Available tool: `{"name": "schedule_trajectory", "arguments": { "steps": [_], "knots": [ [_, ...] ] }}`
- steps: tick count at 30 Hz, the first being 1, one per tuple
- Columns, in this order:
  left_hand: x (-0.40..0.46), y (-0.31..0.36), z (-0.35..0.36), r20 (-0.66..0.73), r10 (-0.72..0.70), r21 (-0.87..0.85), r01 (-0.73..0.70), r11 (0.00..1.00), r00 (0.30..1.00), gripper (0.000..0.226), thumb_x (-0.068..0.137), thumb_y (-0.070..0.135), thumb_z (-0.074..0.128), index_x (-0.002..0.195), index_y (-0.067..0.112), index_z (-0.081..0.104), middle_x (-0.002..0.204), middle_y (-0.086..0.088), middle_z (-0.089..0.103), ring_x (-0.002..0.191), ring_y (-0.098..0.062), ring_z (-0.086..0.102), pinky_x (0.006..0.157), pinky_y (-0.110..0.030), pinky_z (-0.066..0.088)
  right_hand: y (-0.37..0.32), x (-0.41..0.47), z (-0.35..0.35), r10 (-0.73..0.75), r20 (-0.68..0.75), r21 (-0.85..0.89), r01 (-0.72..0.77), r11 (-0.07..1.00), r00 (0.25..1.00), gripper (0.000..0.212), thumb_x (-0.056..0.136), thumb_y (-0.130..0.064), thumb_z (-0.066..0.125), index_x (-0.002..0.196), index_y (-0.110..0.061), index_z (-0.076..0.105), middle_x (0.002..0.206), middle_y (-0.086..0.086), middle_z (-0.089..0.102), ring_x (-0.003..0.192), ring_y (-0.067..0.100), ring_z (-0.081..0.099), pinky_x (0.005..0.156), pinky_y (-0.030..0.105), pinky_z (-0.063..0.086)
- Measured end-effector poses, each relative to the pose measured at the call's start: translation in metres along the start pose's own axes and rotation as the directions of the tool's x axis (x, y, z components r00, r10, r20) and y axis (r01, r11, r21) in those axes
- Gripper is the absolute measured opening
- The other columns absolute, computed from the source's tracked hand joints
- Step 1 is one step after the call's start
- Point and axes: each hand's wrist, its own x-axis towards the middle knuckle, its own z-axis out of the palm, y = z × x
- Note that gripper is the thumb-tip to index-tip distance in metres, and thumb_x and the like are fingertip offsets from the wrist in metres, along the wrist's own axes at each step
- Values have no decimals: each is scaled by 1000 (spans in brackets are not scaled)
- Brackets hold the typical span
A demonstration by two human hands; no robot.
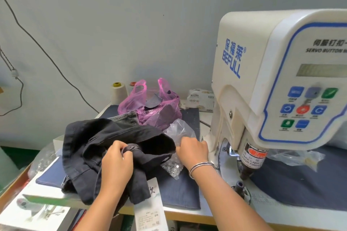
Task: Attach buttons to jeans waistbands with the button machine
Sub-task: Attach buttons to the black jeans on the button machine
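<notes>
Dark black jeans [97, 148] lie bunched on the table's left half, a paper tag [150, 210] hanging off the front edge. My left hand [117, 157] pinches a fold of the waistband at the heap's middle. My right hand [191, 150] reaches with curled fingers into a clear plastic bag of silver buttons [171, 168] just right of the jeans; what it holds is hidden. The cream button machine [272, 80] stands on the right, its punch head [250, 163] above the lower die [239, 185], both free of cloth.
A pink plastic bag [150, 105] of denim scraps sits behind the jeans, with thread cones [117, 93] and a tissue pack [201, 100] by the wall. Blue denim mats [180, 189] cover the table. Another clear bag [298, 157] lies right of the punch.
</notes>
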Motion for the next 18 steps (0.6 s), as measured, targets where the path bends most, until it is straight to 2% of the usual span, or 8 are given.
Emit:
{"name": "schedule_trajectory", "arguments": {
  "steps": [4,7,10,12,18],
  "knots": [
    [8,5,1,-37,-208,-186,198,962,977,23,87,-2,45,81,17,55,80,-1,59,79,-25,52,67,-36,39,0,0,1,-31,0,-41,31,999,1000,17,92,-22,47,92,-16,63,99,7,69,95,29,63,86,37,35],
    [13,8,3,-20,-297,-267,281,922,955,27,86,-4,43,82,19,56,84,-2,60,78,-22,52,71,-38,45,0,1,1,-49,15,-47,50,998,999,25,92,-17,46,105,-20,66,107,5,69,102,28,62,91,37,34],
    [17,9,4,-9,-330,-283,314,906,944,28,89,-3,43,84,21,56,87,-1,58,77,-17,51,69,-37,45,1,0,1,-122,65,-86,128,988,990,42,92,-7,45,119,-34,64,116,0,68,110,24,60,97,38,31],
    [18,7,5,-9,-333,-277,318,907,943,28,90,-2,43,84,22,55,88,-1,57,76,-17,51,65,-34,44,1,-1,2,-153,84,-127,163,978,985,47,92,-4,44,122,-35,63,118,0,67,111,23,59,97,38,30],
    [16,6,6,-15,-308,-247,295,923,951,26,93,1,44,84,23,54,86,-1,56,73,-14,50,57,-28,39,-6,4,7,-138,-11,-171,135,976,990,24,96,-16,48,105,-23,68,104,1,70,98,24,64,82,35,31]
  ]
}}
